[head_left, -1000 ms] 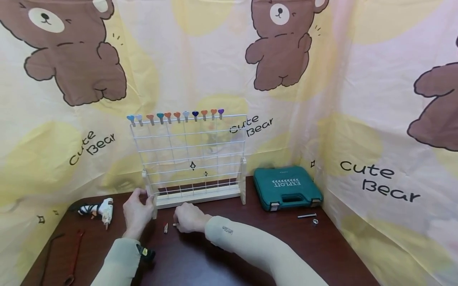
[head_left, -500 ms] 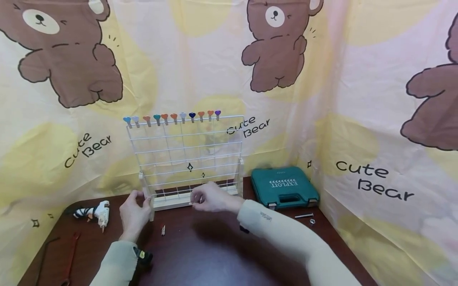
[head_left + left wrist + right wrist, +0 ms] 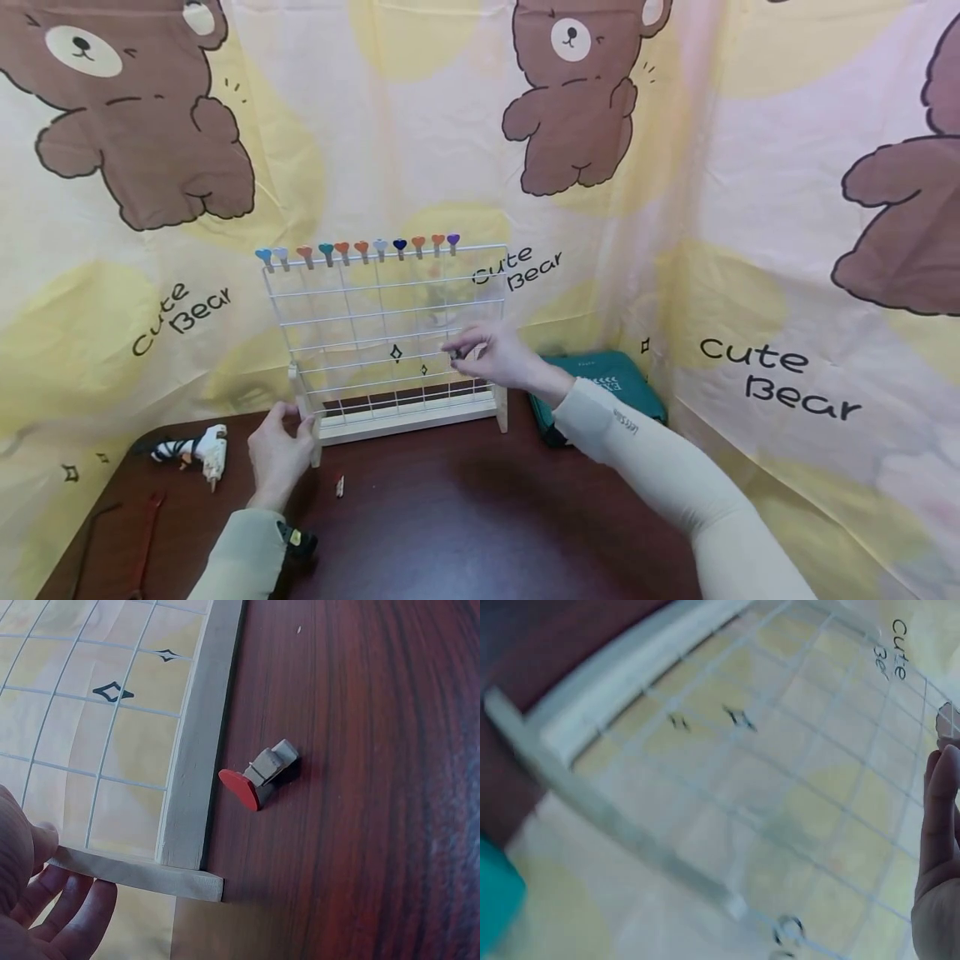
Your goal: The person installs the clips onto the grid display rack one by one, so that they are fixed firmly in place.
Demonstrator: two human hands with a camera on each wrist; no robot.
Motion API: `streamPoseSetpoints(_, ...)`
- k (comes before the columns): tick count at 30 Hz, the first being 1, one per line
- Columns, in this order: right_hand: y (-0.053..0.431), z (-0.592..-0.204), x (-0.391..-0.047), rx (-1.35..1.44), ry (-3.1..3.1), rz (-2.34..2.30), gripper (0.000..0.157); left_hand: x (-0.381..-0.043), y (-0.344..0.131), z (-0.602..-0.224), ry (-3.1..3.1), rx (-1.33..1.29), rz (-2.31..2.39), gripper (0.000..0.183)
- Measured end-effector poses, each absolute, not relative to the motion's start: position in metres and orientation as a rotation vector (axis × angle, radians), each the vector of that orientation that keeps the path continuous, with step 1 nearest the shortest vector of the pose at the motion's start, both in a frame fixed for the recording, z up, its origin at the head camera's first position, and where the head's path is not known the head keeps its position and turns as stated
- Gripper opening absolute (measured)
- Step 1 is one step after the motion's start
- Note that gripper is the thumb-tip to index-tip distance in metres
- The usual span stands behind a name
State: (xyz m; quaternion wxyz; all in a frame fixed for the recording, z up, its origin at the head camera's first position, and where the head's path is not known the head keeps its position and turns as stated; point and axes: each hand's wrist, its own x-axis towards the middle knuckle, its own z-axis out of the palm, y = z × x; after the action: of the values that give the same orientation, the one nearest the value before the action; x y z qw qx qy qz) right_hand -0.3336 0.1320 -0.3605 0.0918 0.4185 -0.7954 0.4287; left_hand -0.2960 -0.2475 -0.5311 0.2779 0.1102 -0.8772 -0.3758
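Observation:
At the left end of the white wire grid rack (image 3: pixel 381 315), my left hand (image 3: pixel 279 454) grips the wooden side post (image 3: pixel 135 874) between thumb and fingers. My right hand (image 3: pixel 498 358) is raised in front of the grid's right half and pinches a small clothespin (image 3: pixel 455 355), mostly covered by the fingers. In the right wrist view only the edge of that hand (image 3: pixel 939 862) shows. A row of heart-topped clothespins (image 3: pixel 362 250) is clipped along the grid's top wire. One clothespin with a red heart (image 3: pixel 266 769) lies on the table before the rack.
A teal tool case (image 3: pixel 600 379) stands right of the rack, partly behind my right forearm. On the left lie a glue gun (image 3: pixel 198 450), a red wrench (image 3: pixel 148 542) and a dark bent rod (image 3: pixel 92 546). A printed bear curtain (image 3: pixel 337 125) encloses the dark table (image 3: pixel 420 533).
My right hand has picked a small clothespin off the table and carried it up and right to the grid. The left hand keeps its grip on the post. The view has shifted slightly.

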Motion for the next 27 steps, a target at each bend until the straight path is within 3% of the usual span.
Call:
streamPoseSetpoints(12, 0.151, -0.282, -0.351, 1.207, -2.100, 1.060, 0.027, -0.297, -0.249, -0.534, -2.359, 0.311, -0.997, 0.016)
streamPoseSetpoints(19, 0.161, -0.252, -0.371, 1.092, -2.140, 0.970, 0.017, -0.298, -0.248, -0.536, -2.358, 0.296, -0.994, 0.017)
streamPoseSetpoints(27, 0.157, -0.208, -0.383, 0.911, -2.403, 0.516, 0.014, -0.298, -0.250, -0.533, -2.357, 0.295, -1.003, 0.018)
